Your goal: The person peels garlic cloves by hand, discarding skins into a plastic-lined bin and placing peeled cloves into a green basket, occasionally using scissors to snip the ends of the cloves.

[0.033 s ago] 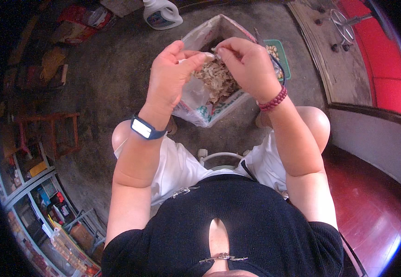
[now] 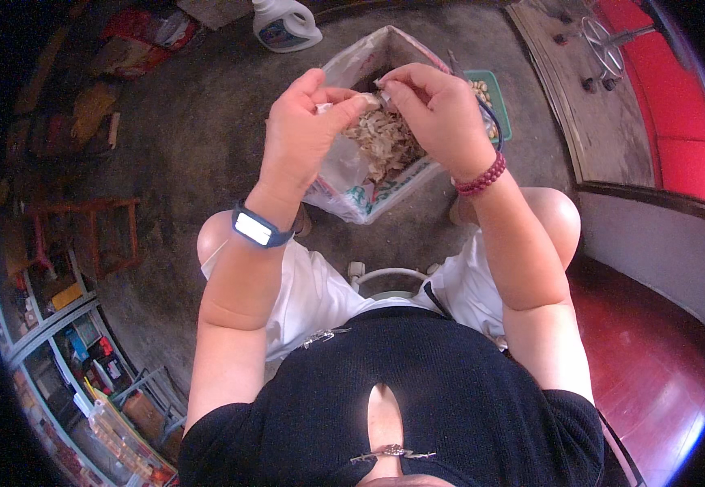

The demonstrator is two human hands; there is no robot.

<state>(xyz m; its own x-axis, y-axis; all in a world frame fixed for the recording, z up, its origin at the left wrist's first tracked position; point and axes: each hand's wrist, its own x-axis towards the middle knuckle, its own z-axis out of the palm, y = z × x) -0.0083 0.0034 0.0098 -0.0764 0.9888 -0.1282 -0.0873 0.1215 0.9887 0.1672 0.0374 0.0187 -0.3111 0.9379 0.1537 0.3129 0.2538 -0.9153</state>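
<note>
Over a square container lined with a printed plastic bag (image 2: 340, 187), my left hand (image 2: 304, 122) and my right hand (image 2: 442, 122) meet with pinched fingertips around a small pale piece (image 2: 371, 102), too small to name surely. Dry papery peels (image 2: 381, 146) lie heaped in the container below. Behind my right hand, partly hidden, a green tray (image 2: 500, 114) holds several small pale pieces that look like garlic cloves (image 2: 477, 88). My left wrist wears a dark band with a lit screen, my right a string of red beads.
A white jug (image 2: 283, 28) stands at the back. Left are a wooden stool (image 2: 129, 203), bags (image 2: 146, 40) and metal-framed shelving (image 2: 52, 325). Right are a wooden board (image 2: 551, 89), a wheeled chair base (image 2: 604, 53) and red panels (image 2: 677, 114). My knees flank the container.
My pinched fingertips have shifted very slightly around the pale piece. Otherwise nothing has visibly moved.
</note>
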